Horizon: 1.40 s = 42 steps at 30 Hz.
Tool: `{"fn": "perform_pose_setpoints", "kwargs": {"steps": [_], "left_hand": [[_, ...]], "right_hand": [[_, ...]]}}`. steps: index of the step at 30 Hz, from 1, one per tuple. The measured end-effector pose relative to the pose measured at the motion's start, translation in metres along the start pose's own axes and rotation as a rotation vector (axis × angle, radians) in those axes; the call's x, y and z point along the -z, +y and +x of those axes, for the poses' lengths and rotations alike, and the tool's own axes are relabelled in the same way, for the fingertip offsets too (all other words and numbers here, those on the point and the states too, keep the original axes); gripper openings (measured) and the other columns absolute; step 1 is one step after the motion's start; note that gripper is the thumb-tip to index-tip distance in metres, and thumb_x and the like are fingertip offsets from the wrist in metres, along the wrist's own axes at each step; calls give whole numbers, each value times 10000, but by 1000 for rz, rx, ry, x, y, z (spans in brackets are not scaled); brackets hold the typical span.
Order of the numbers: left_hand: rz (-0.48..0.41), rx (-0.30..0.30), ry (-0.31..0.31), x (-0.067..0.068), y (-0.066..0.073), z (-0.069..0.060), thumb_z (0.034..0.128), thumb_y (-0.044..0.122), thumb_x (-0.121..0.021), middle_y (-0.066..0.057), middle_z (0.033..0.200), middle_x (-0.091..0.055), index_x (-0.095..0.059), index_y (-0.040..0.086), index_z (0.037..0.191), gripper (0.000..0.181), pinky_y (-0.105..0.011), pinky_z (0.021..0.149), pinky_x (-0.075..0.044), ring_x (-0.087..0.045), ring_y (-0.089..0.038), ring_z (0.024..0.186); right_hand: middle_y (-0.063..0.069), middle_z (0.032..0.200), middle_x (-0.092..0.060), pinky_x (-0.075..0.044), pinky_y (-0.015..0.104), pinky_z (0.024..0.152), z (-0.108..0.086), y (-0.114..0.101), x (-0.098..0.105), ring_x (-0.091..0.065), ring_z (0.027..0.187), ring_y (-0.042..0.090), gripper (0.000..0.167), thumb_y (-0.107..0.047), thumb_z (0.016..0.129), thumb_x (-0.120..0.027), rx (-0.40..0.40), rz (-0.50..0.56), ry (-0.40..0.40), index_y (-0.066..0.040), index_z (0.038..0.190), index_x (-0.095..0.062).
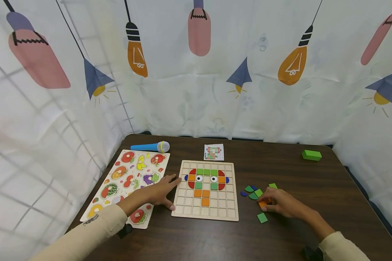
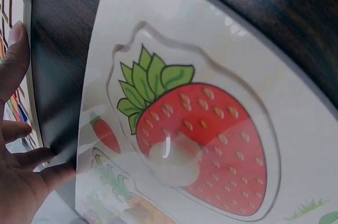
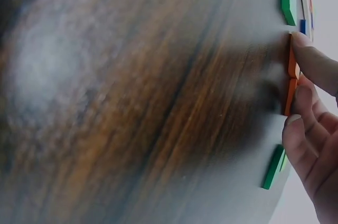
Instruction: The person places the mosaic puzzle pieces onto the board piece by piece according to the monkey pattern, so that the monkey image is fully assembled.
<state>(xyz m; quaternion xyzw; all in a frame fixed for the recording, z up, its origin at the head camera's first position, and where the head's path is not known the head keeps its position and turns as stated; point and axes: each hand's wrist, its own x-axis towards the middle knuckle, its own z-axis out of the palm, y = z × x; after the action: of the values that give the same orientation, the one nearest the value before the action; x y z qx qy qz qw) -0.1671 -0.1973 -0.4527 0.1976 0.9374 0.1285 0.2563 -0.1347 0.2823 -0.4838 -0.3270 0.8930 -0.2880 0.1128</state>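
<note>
A square wooden grid board [image 1: 222,212] lies mid-table, with red, orange, green, blue and eye-marked tiles set in its upper part like a face. My left hand [image 1: 161,190] rests at its left edge, fingers spread and thumb near the lower corner. To the right of the board, my right hand [image 1: 285,204] pinches orange tiles [image 3: 290,96] between thumb and fingertips; the right wrist view shows two, end to end, close to the tabletop. Around that hand lie several loose green tiles [image 1: 262,218] and blue half-round pieces [image 1: 244,194].
Under my left forearm is a fruit puzzle board [image 1: 99,197]. Behind it lies a blue toy microphone [image 1: 147,147]. A small pattern card [image 1: 213,158] sits behind the grid board. At the far right stands a green block [image 1: 311,155]. Printed curtains hang around the dark table [image 1: 281,166].
</note>
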Motion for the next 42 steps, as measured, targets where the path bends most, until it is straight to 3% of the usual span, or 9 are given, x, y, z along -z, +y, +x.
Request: {"fn": "perform_pose_setpoints", "kwargs": {"steps": [11, 16, 24, 30, 37, 42], "left_hand": [[-8, 2, -3, 2, 2, -1, 773, 428, -846, -167, 1665, -179, -270, 192, 1595, 1031, -635, 1149, -318, -150, -421, 1534], [-11, 4, -1, 2, 2, -1, 771, 428, -848, -165, 1665, -181, -271, 195, 1595, 1032, -638, 1148, -316, -146, -423, 1535], [1, 13, -6, 2, 1, -2, 775, 452, -838, -160, 1667, -181, -258, 199, 1601, 1040, -641, 1156, -300, -135, -425, 1539], [2, 5, -4, 1, 0, -1, 776, 445, -839, -164, 1667, -177, -253, 191, 1601, 1043, -643, 1155, -299, -132, -429, 1538], [4, -4, -5, 1, -1, -2, 775, 453, -838, -170, 1664, -180, -252, 180, 1601, 1049, -649, 1151, -300, -140, -441, 1533], [-5, -10, -5, 0, -1, -1, 776, 450, -838, -175, 1664, -173, -254, 170, 1601, 1048, -641, 1160, -292, -136, -437, 1534]], "right_hand": [[-88, 1005, -549, -415, 183, 614, 0, -2, 0, -453, 770, 2, 256, -310, 925, -727, 24, -19, 20, -178, 1143, -756], [-118, 994, -580, -429, 200, 635, 1, -4, -2, -481, 781, -12, 200, -327, 919, -737, 3, -49, 37, -221, 1079, -681], [-152, 886, -599, -466, 218, 618, 8, -12, -6, -522, 740, -26, 158, -303, 954, -697, -9, -1, 28, -216, 1065, -624], [-125, 888, -606, -452, 211, 593, 20, -24, -6, -498, 702, -5, 218, -340, 992, -636, -43, 76, 21, -182, 1140, -662], [-97, 944, -634, -455, 203, 577, 40, -42, -15, -481, 660, -2, 207, -304, 997, -637, 28, 127, 18, -142, 1119, -679], [-112, 916, -620, -459, 195, 612, 55, -54, -23, -504, 719, 4, 211, -323, 969, -674, 21, 145, -11, -155, 1097, -682]]}}
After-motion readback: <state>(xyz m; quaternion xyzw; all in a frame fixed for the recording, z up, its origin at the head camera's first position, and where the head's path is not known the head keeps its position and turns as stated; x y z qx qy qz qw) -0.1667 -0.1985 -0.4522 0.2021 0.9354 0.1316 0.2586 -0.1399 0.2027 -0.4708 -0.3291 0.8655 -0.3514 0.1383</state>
